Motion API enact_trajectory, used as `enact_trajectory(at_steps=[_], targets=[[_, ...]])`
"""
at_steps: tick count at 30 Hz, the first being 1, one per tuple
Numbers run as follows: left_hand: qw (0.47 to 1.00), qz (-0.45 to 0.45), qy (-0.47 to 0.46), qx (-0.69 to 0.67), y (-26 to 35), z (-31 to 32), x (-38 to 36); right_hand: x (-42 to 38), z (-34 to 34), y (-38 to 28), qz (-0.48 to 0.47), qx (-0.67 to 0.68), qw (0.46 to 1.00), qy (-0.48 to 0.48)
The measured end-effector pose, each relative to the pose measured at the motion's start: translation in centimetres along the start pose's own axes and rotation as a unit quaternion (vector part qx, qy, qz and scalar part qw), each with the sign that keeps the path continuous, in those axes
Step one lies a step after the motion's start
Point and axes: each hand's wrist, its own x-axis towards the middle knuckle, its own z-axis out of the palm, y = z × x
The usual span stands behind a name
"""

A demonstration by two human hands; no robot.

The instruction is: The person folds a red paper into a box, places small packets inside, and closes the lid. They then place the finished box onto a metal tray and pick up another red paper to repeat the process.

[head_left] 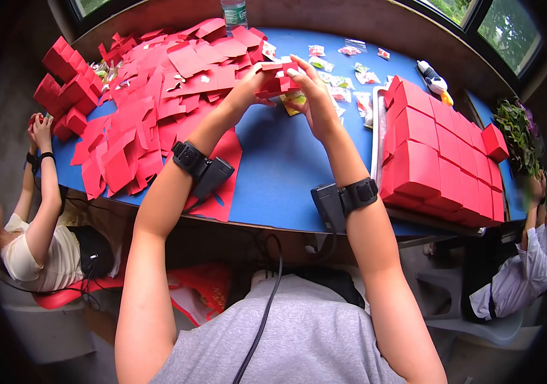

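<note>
Over the far middle of the blue table (pixel 273 153), a small red cardboard box (pixel 278 82) with its flaps standing up is held between my two hands. My left hand (pixel 252 84) grips its left side, fingers curled round it. On the other side my right hand (pixel 315 96) has its thumb and fingers closed on the box's edge. Just beneath it shows a yellow wrapped packet (pixel 294 101), partly hidden. Small wrapped sweets (pixel 340 82) lie scattered beyond my right hand. Flat red box blanks (pixel 152 109) are heaped beside my left forearm.
A tray (pixel 376 141) of stacked finished red boxes (pixel 436 147) stands at right. More boxes (pixel 69 83) are piled far left. A water bottle (pixel 234 14) and a white-and-dark tool-like object (pixel 432 78) stand farther back. Co-workers sit left (pixel 43 237) and right (pixel 516 281).
</note>
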Motion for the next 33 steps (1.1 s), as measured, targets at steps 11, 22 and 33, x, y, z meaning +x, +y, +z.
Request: enact_trajectory(at_steps=[11, 22, 33], targets=[[0.991, 0.051, -0.116, 0.037, 0.3, -0.3, -0.4, -0.7, -0.5, -0.7, 0.047, 0.162, 0.985, 0.04], [0.996, 0.078, 0.009, 0.03, -0.4, 1.5, -0.3, -0.3, 0.7, 0.6, 0.028, 0.102, 0.993, 0.044], [0.993, 0.08, 0.086, 0.022, -1.3, 0.7, 0.4, 0.7, 0.9, 2.9, -0.002, 0.091, 0.995, 0.033]])
